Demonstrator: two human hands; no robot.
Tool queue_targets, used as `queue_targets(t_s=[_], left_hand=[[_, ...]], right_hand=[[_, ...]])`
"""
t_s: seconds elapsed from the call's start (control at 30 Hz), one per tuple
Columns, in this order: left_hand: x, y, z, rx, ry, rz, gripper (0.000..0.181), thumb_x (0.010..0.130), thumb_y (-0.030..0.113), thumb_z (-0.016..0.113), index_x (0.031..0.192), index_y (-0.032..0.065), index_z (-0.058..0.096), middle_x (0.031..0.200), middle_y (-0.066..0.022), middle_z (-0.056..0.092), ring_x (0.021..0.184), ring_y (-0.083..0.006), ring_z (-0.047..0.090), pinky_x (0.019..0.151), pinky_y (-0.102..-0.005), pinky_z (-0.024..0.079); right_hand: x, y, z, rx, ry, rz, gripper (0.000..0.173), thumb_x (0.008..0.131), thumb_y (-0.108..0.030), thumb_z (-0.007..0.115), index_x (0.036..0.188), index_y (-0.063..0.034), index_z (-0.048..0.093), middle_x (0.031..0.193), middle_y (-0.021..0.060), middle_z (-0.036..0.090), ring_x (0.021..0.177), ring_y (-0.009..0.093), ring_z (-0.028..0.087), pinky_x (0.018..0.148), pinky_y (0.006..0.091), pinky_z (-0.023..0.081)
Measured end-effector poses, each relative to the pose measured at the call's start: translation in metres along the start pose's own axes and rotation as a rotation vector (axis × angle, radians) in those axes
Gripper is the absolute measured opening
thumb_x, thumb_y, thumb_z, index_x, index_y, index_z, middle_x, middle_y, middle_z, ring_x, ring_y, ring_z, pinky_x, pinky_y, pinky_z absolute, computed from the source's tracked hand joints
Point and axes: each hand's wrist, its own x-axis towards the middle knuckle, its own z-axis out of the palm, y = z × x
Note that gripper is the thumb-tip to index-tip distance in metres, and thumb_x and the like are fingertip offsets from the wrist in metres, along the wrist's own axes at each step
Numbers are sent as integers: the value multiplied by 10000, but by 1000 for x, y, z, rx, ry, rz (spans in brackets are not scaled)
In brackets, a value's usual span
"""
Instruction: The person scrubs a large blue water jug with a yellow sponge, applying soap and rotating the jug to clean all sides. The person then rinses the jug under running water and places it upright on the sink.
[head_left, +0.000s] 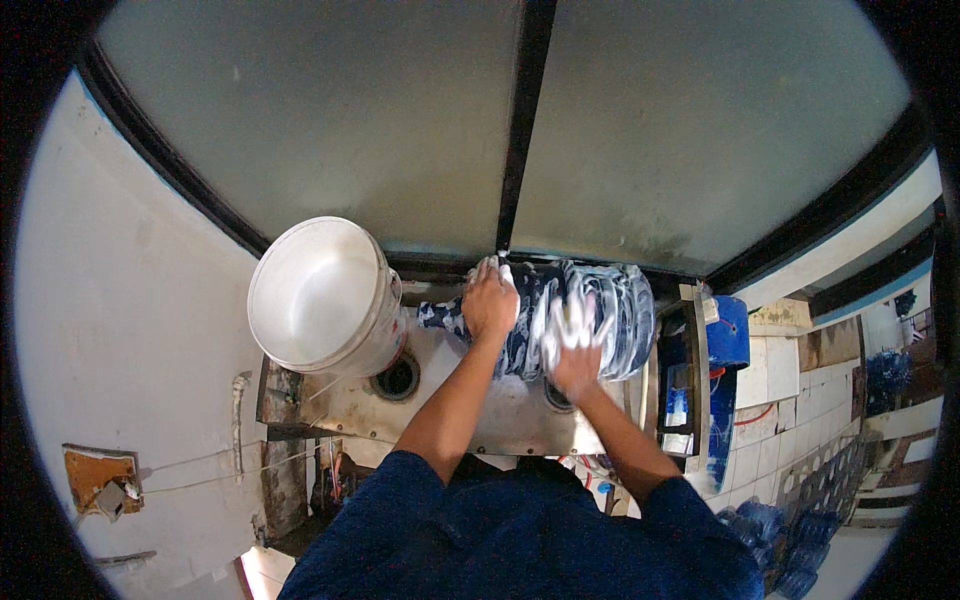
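Note:
A large water-cooler bottle (630, 322) covered in white suds lies on its side on a metal counter (517, 420), its neck to the left. My left hand (491, 300) rests on the bottle's shoulder near the neck, with foam on the fingers. Over the middle of the body is my right hand (577, 345), blurred and foamy, its fingers spread; whether it holds something light-coloured I cannot tell. A white plastic bucket (322, 292) stands left of the bottle's neck.
Round openings (397, 377) show in the counter, one partly behind my right wrist. Frosted glass panes (697, 150) rise behind it. A blue container (727, 334) is at the right, with several clear bottles (757, 525) on the floor. A cord hangs from a board (101, 480) on the left wall.

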Motion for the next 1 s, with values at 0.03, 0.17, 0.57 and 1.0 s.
queue_targets(t_s=[0.03,0.17,0.57,1.0], left_hand=[[-3,1,-6,22,-3,-3,472,1044,316,406,1288,-15,638,1367,-191,616,1287,-376,558,1132,-437,392],[-3,13,-7,-16,-53,33,474,1056,310,378,1307,-4,628,1381,-195,605,1291,-378,550,1145,-435,379],[13,7,-4,31,-109,-15,456,989,262,424,1293,-4,634,1356,-184,624,1238,-383,585,1083,-442,448],[26,8,-8,-128,-272,-181,593,1058,414,283,1393,5,551,1458,-170,543,1374,-368,473,1163,-422,363]], right_hand=[[30,-7,-15,23,-15,76,529,978,-396,514,1446,-155,558,1627,174,318,1541,401,163,1173,704,27],[123,26,11,-5,-434,212,388,879,-302,631,1115,-1,692,1039,237,717,984,392,699,886,472,566],[-79,-29,77,204,245,-56,579,862,-141,627,1399,46,517,1428,251,544,1375,410,487,1179,573,255],[58,-46,14,219,-285,27,522,888,-220,606,1354,7,543,1368,234,547,1263,413,494,1072,525,399]])
